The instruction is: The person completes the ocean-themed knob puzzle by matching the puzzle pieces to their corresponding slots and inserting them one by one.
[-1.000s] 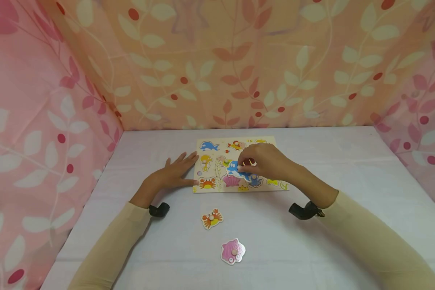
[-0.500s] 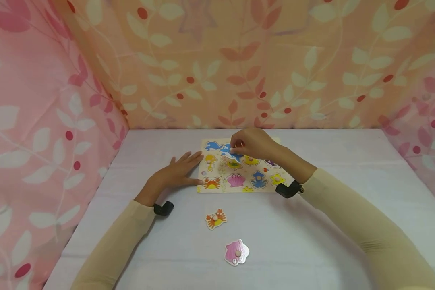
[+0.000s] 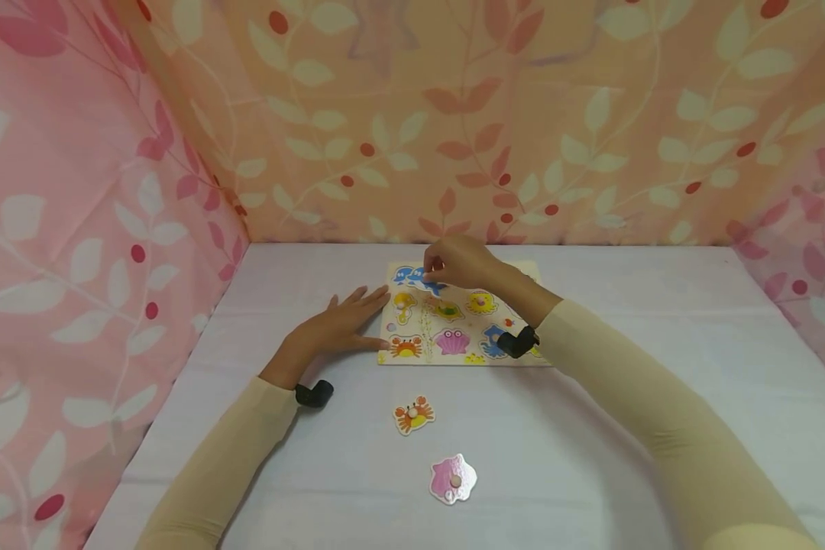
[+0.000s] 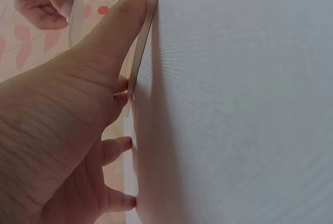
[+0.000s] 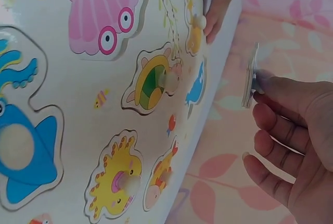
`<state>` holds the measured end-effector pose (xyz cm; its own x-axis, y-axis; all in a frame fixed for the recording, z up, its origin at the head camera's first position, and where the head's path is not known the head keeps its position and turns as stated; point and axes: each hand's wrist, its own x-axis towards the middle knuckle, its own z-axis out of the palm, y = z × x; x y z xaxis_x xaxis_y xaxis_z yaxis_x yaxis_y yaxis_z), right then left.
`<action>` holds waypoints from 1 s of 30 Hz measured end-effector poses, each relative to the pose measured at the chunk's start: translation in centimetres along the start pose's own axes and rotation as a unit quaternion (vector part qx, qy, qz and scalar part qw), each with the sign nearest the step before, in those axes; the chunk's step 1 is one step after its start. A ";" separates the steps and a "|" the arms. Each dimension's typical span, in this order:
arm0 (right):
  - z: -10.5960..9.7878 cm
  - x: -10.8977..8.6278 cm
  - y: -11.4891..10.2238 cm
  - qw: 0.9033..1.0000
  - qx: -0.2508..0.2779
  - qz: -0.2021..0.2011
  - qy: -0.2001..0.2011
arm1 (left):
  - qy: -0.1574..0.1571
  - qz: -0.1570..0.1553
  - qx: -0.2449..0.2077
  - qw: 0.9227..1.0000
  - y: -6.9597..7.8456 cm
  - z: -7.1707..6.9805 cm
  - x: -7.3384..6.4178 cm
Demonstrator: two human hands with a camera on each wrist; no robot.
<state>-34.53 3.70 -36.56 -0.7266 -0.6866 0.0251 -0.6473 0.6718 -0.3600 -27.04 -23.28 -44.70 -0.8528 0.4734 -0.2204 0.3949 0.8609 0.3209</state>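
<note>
My right hand (image 3: 464,262) pinches a blue dolphin puzzle piece (image 3: 419,283) by its knob, above the upper left of the puzzle board (image 3: 469,360). In the right wrist view the dolphin piece (image 5: 248,81) is edge-on and apart from the board. Beside it in the head view is the board's blue dolphin picture (image 3: 400,276), partly covered by the piece. My left hand (image 3: 333,327) lies with fingers spread at the board's left edge; in the left wrist view its thumb (image 4: 117,23) touches that edge.
On the white table in front of the board lie a crab piece (image 3: 414,415) and a pink shell piece (image 3: 453,480), both with knobs. A seahorse piece (image 3: 403,305), a turtle piece (image 3: 445,308) and a yellow piece (image 3: 481,302) sit in the board. Patterned cloth (image 3: 385,114) stands behind.
My right hand has carried the dolphin piece from over the board's lower middle up and left to beside the dolphin picture. The left hand stays at the edge; the head view has shifted slightly.
</note>
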 end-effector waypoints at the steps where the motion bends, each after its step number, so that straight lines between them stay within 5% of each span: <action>1: 0.1 0.2 0.1 1.000 -0.002 0.001 -0.001 | -0.001 0.000 0.001 1.000 0.0 0.0 0.0; 30: 3.1 5.5 1.2 0.999 -0.022 0.027 0.007 | -0.013 0.018 0.009 1.000 -0.4 -0.4 0.0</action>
<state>-38.59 -0.18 -39.75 -0.7637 -0.6452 0.0206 -0.6164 0.7194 -0.3203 -27.32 -23.67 -44.44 -0.8290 0.5082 -0.2333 0.4311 0.8466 0.3120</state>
